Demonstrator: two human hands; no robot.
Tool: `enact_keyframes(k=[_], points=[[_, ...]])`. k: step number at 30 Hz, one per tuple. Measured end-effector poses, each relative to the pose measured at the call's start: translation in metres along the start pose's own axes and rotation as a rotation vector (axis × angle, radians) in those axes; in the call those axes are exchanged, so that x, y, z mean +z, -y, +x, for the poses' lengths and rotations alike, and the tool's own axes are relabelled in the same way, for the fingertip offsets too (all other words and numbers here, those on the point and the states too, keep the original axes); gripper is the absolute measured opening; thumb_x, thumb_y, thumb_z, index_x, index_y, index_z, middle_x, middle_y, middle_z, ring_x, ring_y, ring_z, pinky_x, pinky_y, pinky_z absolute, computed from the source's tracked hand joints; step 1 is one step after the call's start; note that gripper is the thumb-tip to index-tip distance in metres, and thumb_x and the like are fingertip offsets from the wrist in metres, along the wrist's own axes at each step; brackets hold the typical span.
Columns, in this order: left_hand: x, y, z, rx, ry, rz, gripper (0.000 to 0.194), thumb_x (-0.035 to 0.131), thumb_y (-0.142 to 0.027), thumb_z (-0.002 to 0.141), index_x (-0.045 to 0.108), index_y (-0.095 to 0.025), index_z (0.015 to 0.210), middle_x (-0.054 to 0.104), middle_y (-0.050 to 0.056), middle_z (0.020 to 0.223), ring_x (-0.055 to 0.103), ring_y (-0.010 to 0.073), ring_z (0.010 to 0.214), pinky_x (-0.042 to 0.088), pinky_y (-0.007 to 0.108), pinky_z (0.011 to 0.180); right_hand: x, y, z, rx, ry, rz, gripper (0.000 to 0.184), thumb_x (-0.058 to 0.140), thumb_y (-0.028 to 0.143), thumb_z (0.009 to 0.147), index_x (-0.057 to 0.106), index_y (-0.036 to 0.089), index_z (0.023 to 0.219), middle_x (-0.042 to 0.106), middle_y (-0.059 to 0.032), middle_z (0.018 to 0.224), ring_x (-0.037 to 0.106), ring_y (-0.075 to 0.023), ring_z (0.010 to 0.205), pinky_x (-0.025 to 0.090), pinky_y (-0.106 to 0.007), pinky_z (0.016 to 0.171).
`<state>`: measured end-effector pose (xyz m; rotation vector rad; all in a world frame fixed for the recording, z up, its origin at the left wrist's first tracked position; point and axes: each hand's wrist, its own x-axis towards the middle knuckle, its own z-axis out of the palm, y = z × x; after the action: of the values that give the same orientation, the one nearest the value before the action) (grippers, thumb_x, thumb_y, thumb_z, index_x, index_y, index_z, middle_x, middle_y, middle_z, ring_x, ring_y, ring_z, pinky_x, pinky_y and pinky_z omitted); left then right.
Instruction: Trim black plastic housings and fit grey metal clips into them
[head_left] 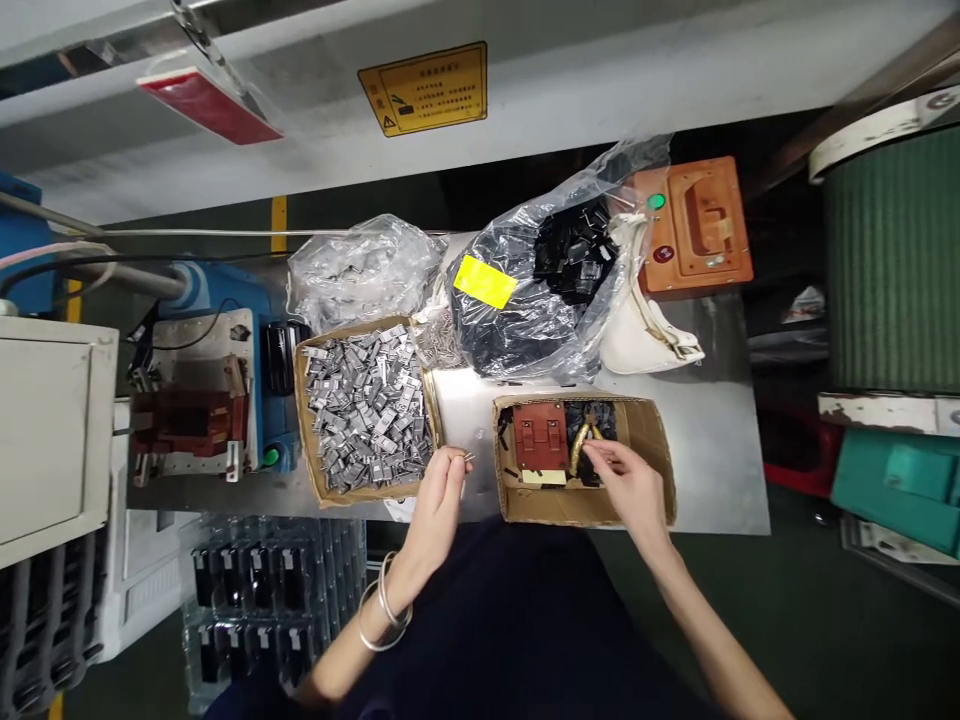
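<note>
My left hand (437, 500) pinches a small metal piece (466, 458) between the two cardboard boxes, beside the box of grey metal clips (367, 408). Bangles ring that wrist. My right hand (628, 488) reaches into the right cardboard box (592, 505), fingertips touching small black parts next to yellow-handled pliers (581, 443). A red-brown fixture block (540, 436) sits in that box's left half. Whether the right fingers grip a part is hidden.
Behind the boxes lie a clear bag of metal pieces (364, 268) and a bag of black parts (536, 290) with a yellow label. An orange control box (694, 225) and white cloth (645, 335) sit at the back right. A blue machine (202, 390) stands left; a green drum (896, 260) right.
</note>
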<state>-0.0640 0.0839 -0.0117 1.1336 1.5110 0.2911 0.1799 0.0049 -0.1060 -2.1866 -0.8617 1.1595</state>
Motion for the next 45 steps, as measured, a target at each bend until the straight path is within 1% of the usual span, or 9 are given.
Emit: enact_keyframes(k=[3, 8, 16, 21, 26, 31, 36, 42, 45], points=[[0.004, 0.010, -0.001, -0.038, 0.034, 0.055, 0.052, 0.033, -0.068, 0.105, 0.053, -0.022, 0.090, 0.054, 0.005, 0.091, 0.052, 0.0234, 0.090, 0.041, 0.037, 0.087, 0.023, -0.032, 0.013, -0.110, 0.101, -0.090, 0.057, 0.047, 0.068, 0.090, 0.077, 0.019, 0.088, 0.077, -0.0133, 0.095, 0.072, -0.0260, 0.076, 0.060, -0.040, 0.075], [0.014, 0.014, -0.002, 0.014, 0.035, 0.137, 0.043, 0.032, -0.055, 0.108, 0.053, -0.022, 0.092, 0.056, 0.004, 0.090, 0.054, 0.0225, 0.089, 0.043, 0.036, 0.084, 0.057, -0.042, 0.027, -0.167, 0.098, -0.138, 0.049, 0.040, 0.049, 0.096, 0.076, 0.016, 0.099, 0.072, -0.0174, 0.111, 0.069, -0.0299, 0.099, 0.053, -0.046, 0.098], [0.020, 0.015, 0.000, 0.027, 0.043, 0.153, 0.034, 0.031, -0.043, 0.110, 0.051, -0.021, 0.092, 0.057, 0.005, 0.092, 0.055, 0.0217, 0.090, 0.044, 0.036, 0.084, 0.059, -0.044, 0.036, -0.170, 0.131, -0.187, 0.039, 0.040, 0.042, 0.093, 0.070, 0.018, 0.098, 0.070, -0.0170, 0.107, 0.065, -0.0313, 0.100, 0.050, -0.046, 0.095], [0.022, 0.014, 0.003, 0.033, 0.068, 0.138, 0.031, 0.033, -0.040, 0.110, 0.050, -0.021, 0.091, 0.055, 0.004, 0.090, 0.053, 0.0215, 0.087, 0.042, 0.036, 0.083, 0.059, -0.041, 0.048, -0.102, 0.136, -0.173, 0.043, 0.043, 0.060, 0.089, 0.059, 0.020, 0.093, 0.064, -0.0130, 0.085, 0.060, -0.0274, 0.077, 0.051, -0.044, 0.077], [0.028, 0.012, 0.002, 0.045, 0.136, 0.157, 0.026, 0.036, -0.036, 0.109, 0.051, -0.021, 0.095, 0.056, 0.004, 0.093, 0.054, 0.0219, 0.090, 0.043, 0.036, 0.086, 0.047, -0.017, 0.029, -0.066, 0.158, -0.077, 0.059, 0.050, 0.077, 0.082, 0.057, 0.019, 0.091, 0.065, -0.0118, 0.084, 0.059, -0.0245, 0.072, 0.053, -0.041, 0.072], [0.043, 0.015, -0.001, 0.169, 0.210, 0.243, 0.024, 0.035, -0.032, 0.110, 0.053, -0.020, 0.098, 0.059, 0.006, 0.096, 0.057, 0.0230, 0.090, 0.047, 0.037, 0.084, 0.037, 0.035, -0.037, 0.126, 0.482, 0.467, 0.046, 0.060, 0.063, 0.091, 0.068, 0.019, 0.103, 0.073, -0.0078, 0.088, 0.068, -0.0189, 0.076, 0.058, -0.032, 0.073], [0.049, 0.023, -0.003, 0.344, 0.193, 0.422, 0.032, 0.025, -0.031, 0.112, 0.053, -0.019, 0.101, 0.061, 0.009, 0.100, 0.058, 0.0251, 0.089, 0.050, 0.040, 0.081, 0.042, 0.058, -0.059, 0.323, 0.337, 0.722, 0.046, 0.084, 0.060, 0.071, 0.073, 0.018, 0.088, 0.076, -0.0085, 0.088, 0.070, -0.0186, 0.079, 0.060, -0.029, 0.071], [0.039, 0.019, -0.003, 0.297, 0.138, 0.247, 0.036, 0.024, -0.038, 0.113, 0.052, -0.020, 0.097, 0.058, 0.007, 0.096, 0.057, 0.0221, 0.087, 0.049, 0.036, 0.080, 0.047, 0.062, -0.050, 0.224, 0.393, 0.674, 0.036, 0.082, 0.052, 0.078, 0.075, 0.018, 0.089, 0.075, -0.0070, 0.085, 0.068, -0.0160, 0.071, 0.059, -0.026, 0.068], [0.026, 0.018, 0.001, 0.186, -0.019, 0.090, 0.036, 0.027, -0.041, 0.112, 0.051, -0.021, 0.095, 0.056, 0.006, 0.091, 0.056, 0.0210, 0.086, 0.047, 0.034, 0.080, 0.058, 0.076, -0.044, 0.096, 0.441, 0.617, 0.035, 0.077, 0.051, 0.083, 0.074, 0.018, 0.093, 0.075, -0.0069, 0.085, 0.069, -0.0168, 0.073, 0.059, -0.026, 0.068]])
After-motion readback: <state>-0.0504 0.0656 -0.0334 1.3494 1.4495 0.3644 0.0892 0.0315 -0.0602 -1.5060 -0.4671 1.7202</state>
